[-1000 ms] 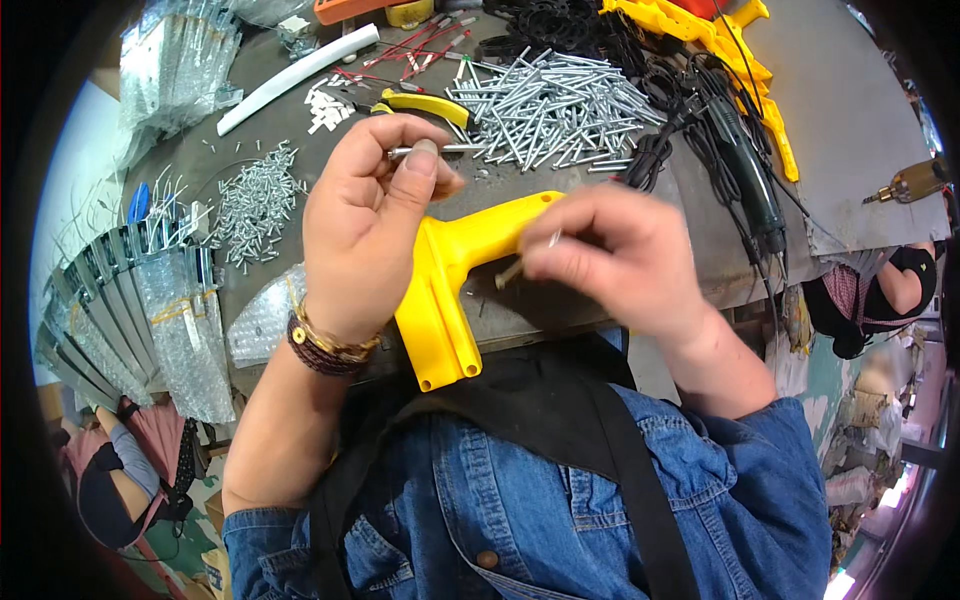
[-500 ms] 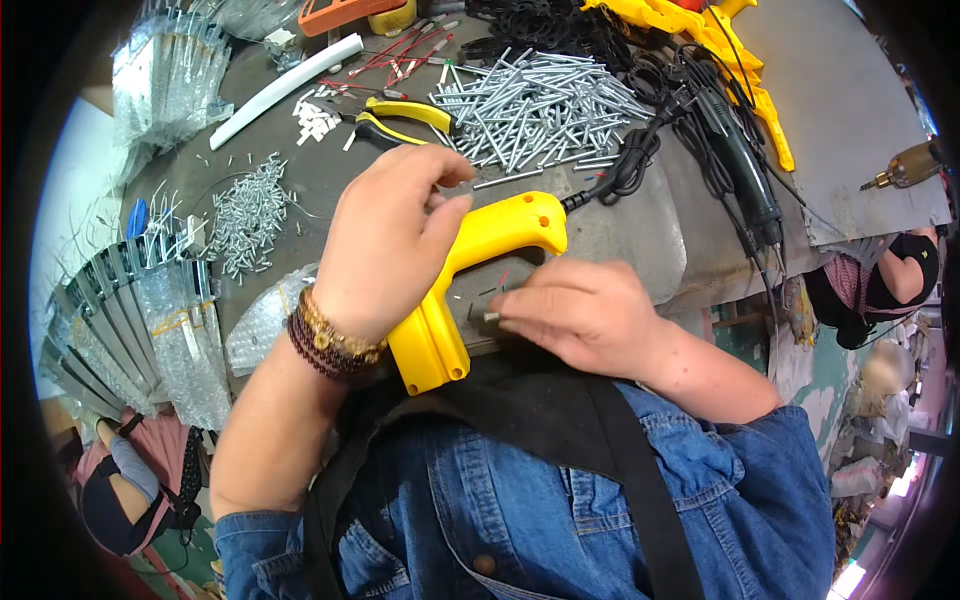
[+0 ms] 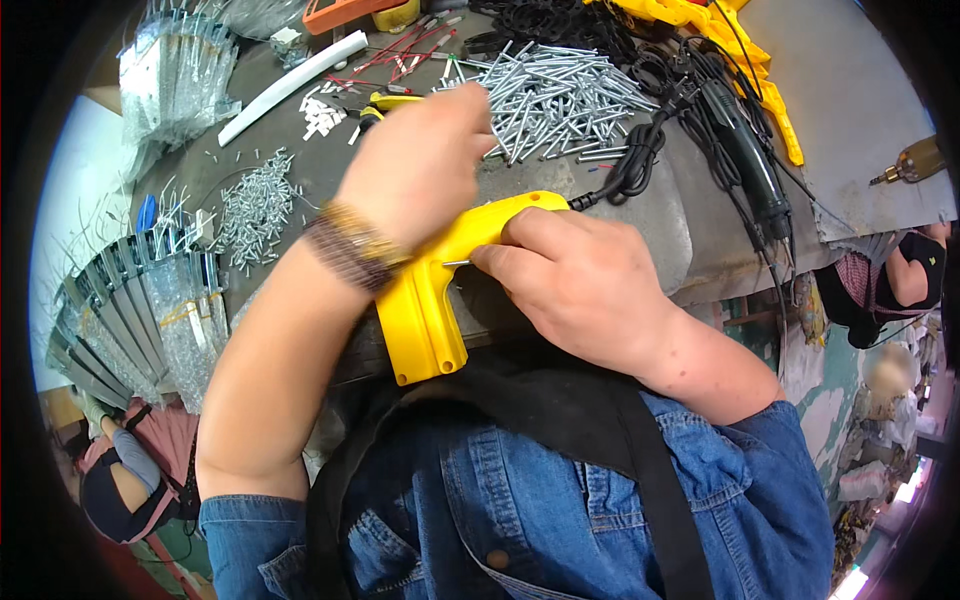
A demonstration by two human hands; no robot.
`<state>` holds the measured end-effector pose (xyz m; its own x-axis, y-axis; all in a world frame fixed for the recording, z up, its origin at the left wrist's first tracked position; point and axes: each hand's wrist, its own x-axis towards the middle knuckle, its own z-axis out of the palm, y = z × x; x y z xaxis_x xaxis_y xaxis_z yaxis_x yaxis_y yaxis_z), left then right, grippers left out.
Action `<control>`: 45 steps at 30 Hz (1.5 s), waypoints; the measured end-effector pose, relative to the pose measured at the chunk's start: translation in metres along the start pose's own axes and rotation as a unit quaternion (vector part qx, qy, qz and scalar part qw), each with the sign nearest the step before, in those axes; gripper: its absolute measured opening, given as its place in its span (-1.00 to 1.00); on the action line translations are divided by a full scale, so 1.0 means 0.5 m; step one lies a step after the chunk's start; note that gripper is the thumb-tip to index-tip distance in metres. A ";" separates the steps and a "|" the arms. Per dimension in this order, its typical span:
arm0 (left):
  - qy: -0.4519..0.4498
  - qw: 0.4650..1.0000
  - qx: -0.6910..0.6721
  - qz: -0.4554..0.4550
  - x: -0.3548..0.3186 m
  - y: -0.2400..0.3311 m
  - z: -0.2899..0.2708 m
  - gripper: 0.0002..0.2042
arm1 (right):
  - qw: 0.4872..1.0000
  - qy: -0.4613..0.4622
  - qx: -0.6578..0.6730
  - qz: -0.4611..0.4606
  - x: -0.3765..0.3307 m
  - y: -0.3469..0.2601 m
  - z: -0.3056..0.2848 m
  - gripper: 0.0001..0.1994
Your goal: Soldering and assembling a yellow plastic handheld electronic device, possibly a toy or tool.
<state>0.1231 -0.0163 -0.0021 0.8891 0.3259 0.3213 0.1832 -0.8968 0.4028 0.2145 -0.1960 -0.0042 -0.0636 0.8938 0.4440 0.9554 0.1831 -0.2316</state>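
Note:
A yellow pistol-shaped plastic housing [image 3: 418, 315] lies in front of me, its black cord running off to the right. My right hand [image 3: 580, 270] rests at its handle, thumb and fingers pinching a silvery screw [image 3: 457, 263]. The screw's end meets the housing near the inner bend; whether it is inside a hole I cannot tell. My left hand [image 3: 425, 160] is over the near left side of a pile of long screws [image 3: 560, 95]. Motion smears it and its fingers are mostly hidden. Behind it, yellow-handled pliers [image 3: 385, 103] are partly covered.
Short screws [image 3: 257, 210] lie heaped at the left, near bagged metal strips [image 3: 120, 310]. White connectors [image 3: 322, 112] and a white tube [image 3: 293, 88] lie farther back. A dark corded tool [image 3: 745, 160] and yellow housings [image 3: 770, 100] are at the right. Other people work at both sides.
My left hand has moved up and away from the housing toward the long screws. My right hand has risen onto the housing, bringing the screw against it.

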 end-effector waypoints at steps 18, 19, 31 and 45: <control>-0.009 0.984 -0.176 0.016 -0.092 -0.020 -0.041 -0.61 | 0.997 -0.036 0.032 -0.057 0.027 0.002 0.013 -0.85; 0.000 0.984 -0.171 0.046 -0.091 -0.023 -0.032 -0.62 | 0.997 -0.002 0.045 -0.064 0.027 -0.001 0.022 -0.85; -0.012 0.984 -0.159 0.074 -0.092 -0.033 -0.016 -0.78 | 0.984 0.103 0.091 -0.114 0.003 -0.015 0.062 -0.75; -0.056 0.989 -0.132 -0.026 -0.222 -0.048 -0.101 -0.18 | 0.983 0.087 0.113 -0.117 0.025 -0.002 0.058 -0.67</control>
<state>-0.0011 -0.0157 -0.0041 0.9247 0.3215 0.2038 0.1268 -0.7650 0.6314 0.2045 -0.1733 -0.0234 -0.2043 0.7361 0.6453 0.8309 0.4789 -0.2833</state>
